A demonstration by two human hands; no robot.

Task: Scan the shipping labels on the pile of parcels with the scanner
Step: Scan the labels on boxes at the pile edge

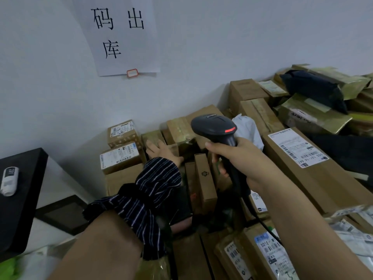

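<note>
A black handheld scanner [214, 126] is up over the middle of the parcel pile, its head pointing away and down. My right hand [238, 158] grips its handle. My left hand [163, 152], in a striped sleeve, reaches forward. Its fingers lie on top of a small taped brown parcel [152, 137] near the wall. Left of it, two small boxes show labels: an upper one [121, 130] and a lower one [119, 157]. A long box [314, 178] on the right carries a white shipping label [298, 146]. More labelled parcels [268, 251] lie at the bottom right.
A black table [22, 199] at the left holds a white device [9, 181]. A paper sign [121, 37] hangs on the wall. At the far right, more boxes are stacked with a black bag [314, 87] on top. The scanner's cable [262, 220] runs down over the parcels.
</note>
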